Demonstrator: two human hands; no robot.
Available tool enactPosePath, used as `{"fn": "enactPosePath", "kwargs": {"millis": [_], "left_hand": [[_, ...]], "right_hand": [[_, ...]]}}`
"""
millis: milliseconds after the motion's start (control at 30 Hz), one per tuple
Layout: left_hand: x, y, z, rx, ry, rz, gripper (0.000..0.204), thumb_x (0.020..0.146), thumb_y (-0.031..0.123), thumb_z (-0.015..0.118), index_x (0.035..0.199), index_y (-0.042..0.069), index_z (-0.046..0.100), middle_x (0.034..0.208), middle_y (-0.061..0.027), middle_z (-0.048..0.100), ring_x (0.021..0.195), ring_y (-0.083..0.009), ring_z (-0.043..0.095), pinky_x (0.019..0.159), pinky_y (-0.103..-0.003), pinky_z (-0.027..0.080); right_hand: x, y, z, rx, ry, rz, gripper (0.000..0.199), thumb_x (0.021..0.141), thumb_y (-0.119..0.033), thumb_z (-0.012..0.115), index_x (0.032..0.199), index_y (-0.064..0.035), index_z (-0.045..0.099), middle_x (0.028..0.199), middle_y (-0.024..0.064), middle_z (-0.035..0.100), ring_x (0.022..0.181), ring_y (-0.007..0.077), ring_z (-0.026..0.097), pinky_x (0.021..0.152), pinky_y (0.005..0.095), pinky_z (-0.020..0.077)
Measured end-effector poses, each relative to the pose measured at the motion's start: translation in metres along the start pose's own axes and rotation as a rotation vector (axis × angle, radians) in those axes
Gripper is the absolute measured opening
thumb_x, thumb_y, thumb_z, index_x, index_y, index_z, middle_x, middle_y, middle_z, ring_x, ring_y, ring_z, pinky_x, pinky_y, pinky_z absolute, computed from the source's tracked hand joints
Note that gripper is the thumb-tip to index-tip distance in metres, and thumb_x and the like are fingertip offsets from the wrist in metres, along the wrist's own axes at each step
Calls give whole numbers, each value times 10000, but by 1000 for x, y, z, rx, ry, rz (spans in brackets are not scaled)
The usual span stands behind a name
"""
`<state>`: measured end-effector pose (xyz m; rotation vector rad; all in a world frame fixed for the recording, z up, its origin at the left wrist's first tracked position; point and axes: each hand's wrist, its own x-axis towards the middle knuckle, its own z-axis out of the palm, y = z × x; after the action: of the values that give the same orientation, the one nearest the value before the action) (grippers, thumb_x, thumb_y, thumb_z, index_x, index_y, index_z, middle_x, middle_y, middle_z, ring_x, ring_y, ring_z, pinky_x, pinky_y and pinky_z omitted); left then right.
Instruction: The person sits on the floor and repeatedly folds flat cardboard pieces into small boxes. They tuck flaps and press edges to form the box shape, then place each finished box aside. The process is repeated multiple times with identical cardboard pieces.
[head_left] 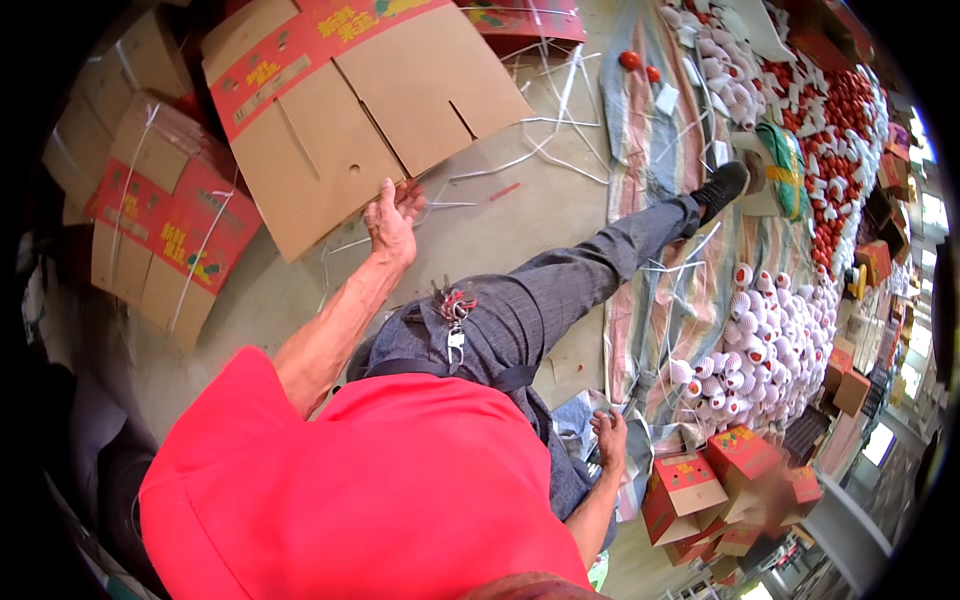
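My left hand [392, 222] reaches out to the floor and grips the near edge of a flat, unfolded cardboard box [350, 110], brown with a red printed band. My right hand [608, 436] hangs low beside my hip with its fingers apart and nothing in it, just above the edge of a striped tarp [650, 300]. I wear a red shirt and grey trousers. My leg stretches toward the tarp and ends in a black shoe [722, 186]. A bunch of keys [455, 312] hangs at my belt.
Strapped bundles of flat cartons [165, 235] lie at the left. Loose white plastic straps [560, 115] litter the concrete. Red fruits in white foam nets [770, 345] and bare red fruits [850, 120] cover the tarp. Folded red boxes [690, 490] stand at lower right.
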<state>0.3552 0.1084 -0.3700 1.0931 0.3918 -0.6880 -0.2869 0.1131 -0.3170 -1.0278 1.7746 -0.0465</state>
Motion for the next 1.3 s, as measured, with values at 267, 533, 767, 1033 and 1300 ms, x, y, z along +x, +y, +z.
{"fn": "enactPosePath", "kwargs": {"millis": [267, 533, 767, 1033, 1300], "left_hand": [[30, 118, 6, -193, -161, 231, 510, 994, 386, 723, 1430, 192, 541, 1398, 9, 569, 1257, -192, 568, 946, -430, 560], [-117, 86, 85, 220, -173, 517, 592, 1001, 252, 677, 1502, -21, 519, 1325, -162, 663, 1147, -254, 686, 924, -380, 549], [-192, 69, 83, 993, -571, 789, 586, 969, 51, 635, 1540, 14, 505, 962, -217, 743, 788, -343, 737, 739, -464, 570], [-267, 84, 254, 536, -1253, 372, 321, 1037, 221, 568, 1202, -48, 628, 1054, -108, 692, 977, -208, 634, 888, -360, 514], [-364, 25, 340, 651, -1927, 111, 232, 952, 127, 513, 997, -94, 572, 739, -132, 576, 615, -192, 556, 555, -412, 466]], "right_hand": [[34, -3, 7, -76, -97, -33, 554, 1030, -171, 585, 1513, 58, 439, 1181, 177, 737, 931, 211, 731, 788, 309, 570], [50, -31, 0, -170, 29, -266, 503, 1000, -230, 662, 1393, 69, 570, 1139, 169, 747, 941, 217, 735, 807, 314, 567], [-7, -106, 14, -208, 354, -439, 436, 1027, -144, 617, 1408, 63, 571, 1277, 213, 720, 1180, 296, 700, 1045, 403, 519], [-133, -275, -19, 1, 765, -956, 451, 1040, -168, 604, 1446, 24, 570, 1416, 187, 645, 1340, 297, 598, 1168, 414, 418], [-171, -328, -85, 152, 882, -1032, 605, 1077, -200, 576, 1583, 57, 367, 1622, 220, 434, 1511, 322, 417, 1243, 421, 323]]}}
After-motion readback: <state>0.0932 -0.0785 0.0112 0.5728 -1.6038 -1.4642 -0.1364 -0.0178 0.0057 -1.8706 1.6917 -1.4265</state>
